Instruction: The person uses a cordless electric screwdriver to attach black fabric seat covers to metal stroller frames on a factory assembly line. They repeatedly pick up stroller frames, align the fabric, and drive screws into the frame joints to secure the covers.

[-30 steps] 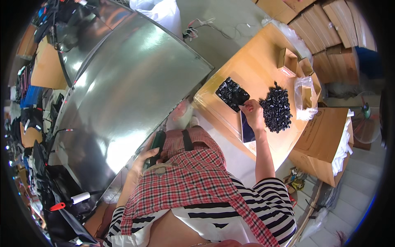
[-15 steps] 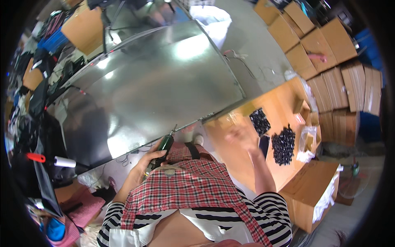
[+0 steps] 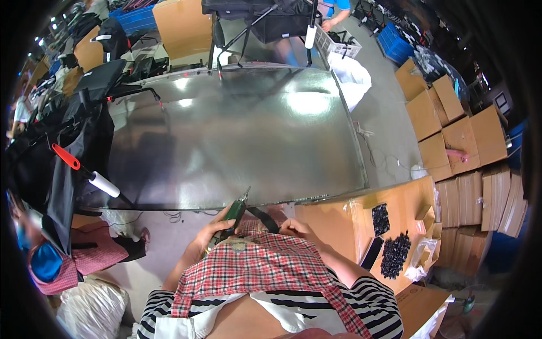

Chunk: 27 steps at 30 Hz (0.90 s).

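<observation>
Just off the near edge of the metal desk (image 3: 237, 147), toward the person, the left grip (image 3: 213, 230) is wrapped round a dark green power screwdriver (image 3: 234, 212), whose slim bit points up and away across that edge of the metal desk; whether the bit touches the metal cannot be told. Farther right along the same near side of the metal desk, the right grip (image 3: 294, 227) rests in front of the checked apron (image 3: 254, 263) with its fingers curled in, and it is not possible to tell if something small is pinched there. A black strap (image 3: 263, 219) shows between the two, also on the near side of the metal desk. Off the near right corner of the metal desk, a tan surface (image 3: 322, 220) carries a square batch of small black parts (image 3: 380, 219), a loose heap of black pieces (image 3: 396, 254) and a flat dark slab (image 3: 371, 253). Beyond the far right corner of the metal desk stands a white sack (image 3: 351, 85); past its left end sits a red-handled tool (image 3: 66, 156).
</observation>
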Available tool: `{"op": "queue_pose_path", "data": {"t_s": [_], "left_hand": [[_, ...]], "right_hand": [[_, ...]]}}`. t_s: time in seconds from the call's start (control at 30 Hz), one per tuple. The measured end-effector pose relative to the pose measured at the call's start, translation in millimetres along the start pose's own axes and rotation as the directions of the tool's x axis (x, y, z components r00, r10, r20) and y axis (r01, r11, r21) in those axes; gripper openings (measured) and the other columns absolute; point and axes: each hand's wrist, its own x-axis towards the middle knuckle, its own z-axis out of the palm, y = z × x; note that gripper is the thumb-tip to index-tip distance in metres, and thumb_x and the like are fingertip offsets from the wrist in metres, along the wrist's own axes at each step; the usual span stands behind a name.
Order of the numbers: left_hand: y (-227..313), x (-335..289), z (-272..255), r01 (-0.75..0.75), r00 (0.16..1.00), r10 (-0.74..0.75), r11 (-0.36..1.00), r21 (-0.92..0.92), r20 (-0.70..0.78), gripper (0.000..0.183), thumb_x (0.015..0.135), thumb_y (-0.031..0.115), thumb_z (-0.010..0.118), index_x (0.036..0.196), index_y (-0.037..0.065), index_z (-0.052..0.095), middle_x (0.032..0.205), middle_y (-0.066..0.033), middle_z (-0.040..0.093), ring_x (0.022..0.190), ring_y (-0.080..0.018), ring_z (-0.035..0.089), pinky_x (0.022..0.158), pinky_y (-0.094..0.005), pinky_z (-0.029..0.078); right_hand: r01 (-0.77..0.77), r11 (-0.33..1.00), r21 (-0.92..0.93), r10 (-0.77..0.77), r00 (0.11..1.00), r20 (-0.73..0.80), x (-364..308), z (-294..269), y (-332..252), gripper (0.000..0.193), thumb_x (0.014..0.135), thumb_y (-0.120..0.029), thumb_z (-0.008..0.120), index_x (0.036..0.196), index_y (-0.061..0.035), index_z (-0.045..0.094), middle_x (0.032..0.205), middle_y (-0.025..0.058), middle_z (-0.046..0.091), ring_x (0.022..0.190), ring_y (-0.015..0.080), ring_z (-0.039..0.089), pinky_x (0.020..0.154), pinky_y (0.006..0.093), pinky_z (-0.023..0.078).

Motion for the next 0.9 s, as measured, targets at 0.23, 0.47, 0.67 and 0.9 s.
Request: {"op": "queue_pose_path", "data": {"t_s": [0.23, 0.47, 0.67, 0.9], "left_hand": [[21.4, 24.0, 10.2, -0.066, 0.997, 0.068, 0.996, 0.063, -0.041, 0.086, 0.087, 0.018, 0.070, 0.158, 0.015, 0.022, 0.093, -0.0087, 0.057, 0.085, -0.0159, 0.057, 0.077, -0.0273, 0.047], [46.6, 70.7, 24.8, -0.146, 0.973, 0.163, 0.983, 0.109, -0.166, 0.093, 0.083, 0.016, 0.073, 0.160, 0.014, 0.021, 0.108, -0.0102, 0.059, 0.094, -0.0200, 0.058, 0.091, -0.0313, 0.044], [117.5, 116.4, 78.7, -0.211, 0.977, 0.212, 0.976, 0.045, 0.000, 0.113, 0.074, 0.019, 0.081, 0.162, 0.019, 0.008, 0.093, -0.0138, 0.058, 0.067, -0.0177, 0.059, 0.061, -0.0275, 0.047], [142.2, 148.1, 95.0, -0.180, 0.959, 0.185, 0.983, 0.042, -0.214, 0.110, 0.076, 0.018, 0.080, 0.161, 0.017, 0.010, 0.092, -0.0132, 0.057, 0.067, -0.0192, 0.058, 0.067, -0.0297, 0.046]], "right_hand": [[0.074, 0.953, 0.293, -0.004, 0.972, -0.234, 137.8, -75.7, -16.9, 0.015, 0.097, -0.014, 0.066, 0.100, 0.0005, 0.063, 0.080, 0.0054, 0.066, 0.066, 0.0076, 0.059, 0.058, 0.0216, 0.049], [0.231, 0.953, 0.195, -0.193, 0.961, -0.196, 242.0, -160.9, -65.3, 0.014, 0.091, -0.007, 0.073, 0.098, 0.0028, 0.065, 0.082, 0.0070, 0.069, 0.070, 0.0097, 0.064, 0.061, 0.0228, 0.052], [0.435, 0.900, -0.042, -0.423, 0.842, -0.335, 366.4, -244.8, -92.6, 0.013, 0.089, -0.008, 0.074, 0.097, 0.0009, 0.067, 0.082, 0.0038, 0.068, 0.069, 0.0077, 0.061, 0.063, 0.0229, 0.050], [0.568, 0.567, -0.596, -0.811, 0.513, -0.282, 587.0, -500.4, -186.7, 0.015, 0.076, -0.003, 0.078, 0.088, -0.0062, 0.070, 0.087, 0.0071, 0.067, 0.090, 0.0220, 0.065, 0.077, 0.0353, 0.050]]}}
